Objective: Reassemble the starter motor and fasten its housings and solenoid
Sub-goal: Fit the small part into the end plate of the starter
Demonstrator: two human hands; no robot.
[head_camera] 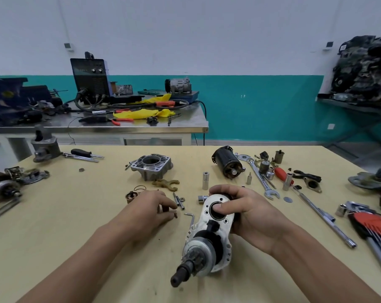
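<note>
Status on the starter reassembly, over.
Right grip holds starter assembly, thumb in its upper bore. Left grip pinches small screw on table. Hex key lies close beside assembly.

Tabletop [54, 226] lies open near left; housing [151, 166], socket [205, 180], spanner [262, 179], hex keys [368, 226] crowd beyond and right.

Steel bench [141, 129] far beyond grip; on it black welder [90, 77], yellow cloth [141, 113], red pliers [121, 120], compressor [178, 85]. Engine heap [364, 68] far right of grip, on shelf [349, 106]

A white wall [185, 29] with a teal lower band [261, 106] backs a steel bench [97, 129] and pale wooden table [54, 204].
</note>
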